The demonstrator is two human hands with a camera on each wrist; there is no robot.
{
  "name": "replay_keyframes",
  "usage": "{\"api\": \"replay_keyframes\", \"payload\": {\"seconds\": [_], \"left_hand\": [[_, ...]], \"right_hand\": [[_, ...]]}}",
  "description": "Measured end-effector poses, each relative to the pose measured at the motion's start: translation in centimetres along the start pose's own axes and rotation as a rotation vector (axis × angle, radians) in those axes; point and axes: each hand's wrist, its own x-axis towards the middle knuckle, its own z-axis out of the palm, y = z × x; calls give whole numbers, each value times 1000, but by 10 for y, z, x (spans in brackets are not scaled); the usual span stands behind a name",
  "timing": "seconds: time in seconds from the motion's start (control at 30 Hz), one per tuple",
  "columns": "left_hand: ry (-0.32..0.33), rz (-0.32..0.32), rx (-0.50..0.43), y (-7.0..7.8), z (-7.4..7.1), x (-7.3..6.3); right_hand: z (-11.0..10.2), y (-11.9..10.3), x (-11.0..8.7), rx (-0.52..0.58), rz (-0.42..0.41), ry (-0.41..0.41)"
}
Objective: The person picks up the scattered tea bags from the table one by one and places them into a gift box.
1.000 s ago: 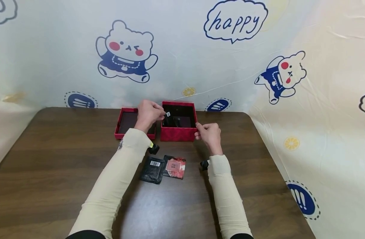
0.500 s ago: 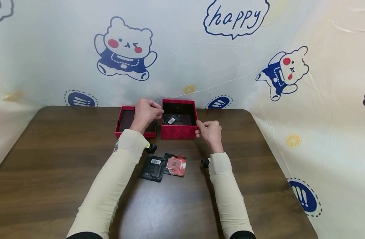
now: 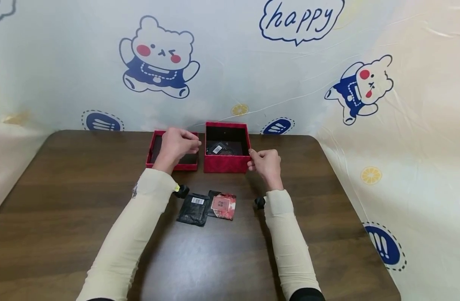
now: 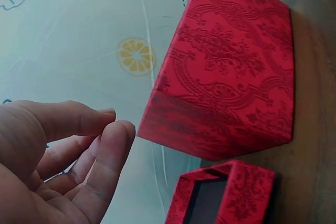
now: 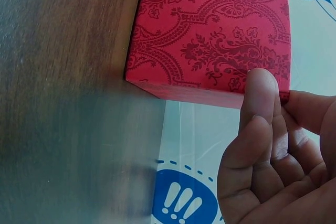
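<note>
In the head view my left hand hovers over the shallow red lid, left of the deep red box. Its fingers are loosely bent, thumb and forefinger tips close together, and the left wrist view shows nothing held between them. My right hand pinches the box's near right corner; in the right wrist view the thumb lies at the rim and a fingertip rests on the patterned red side. Inside the box lies a dark packet with a white label, partly hidden by the front wall.
On the brown table, nearer to me, lie a black packet with a barcode label and a red-and-black packet, side by side. A printed cloth hangs behind the table.
The labelled dark packet, upright by my left fingers a second ago, now lies lower in the box. My left hand has let go and moved left, over the lid. My right hand stays at the corner.
</note>
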Motion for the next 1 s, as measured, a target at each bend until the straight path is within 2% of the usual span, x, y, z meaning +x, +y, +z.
{"api": "replay_keyframes", "payload": {"seconds": [0.23,0.37,0.5,0.77,0.9,1.0], "left_hand": [[-65,14,63,-9,-5,-10],[-90,30,95,-11,-10,-12],[-133,20,120,-13,-14,-17],[-208,27,135,-22,-22,-27],[-234,7,129,-29,-28,-33],[-277,-5,133,-34,-28,-36]], "right_hand": [[0,-2,0,0,16,-14],[0,-2,-1,6,13,-2],[0,-2,-1,3,6,-2],[1,0,-1,11,-8,10],[1,2,0,11,-11,-1],[1,1,-1,16,-12,8]]}}
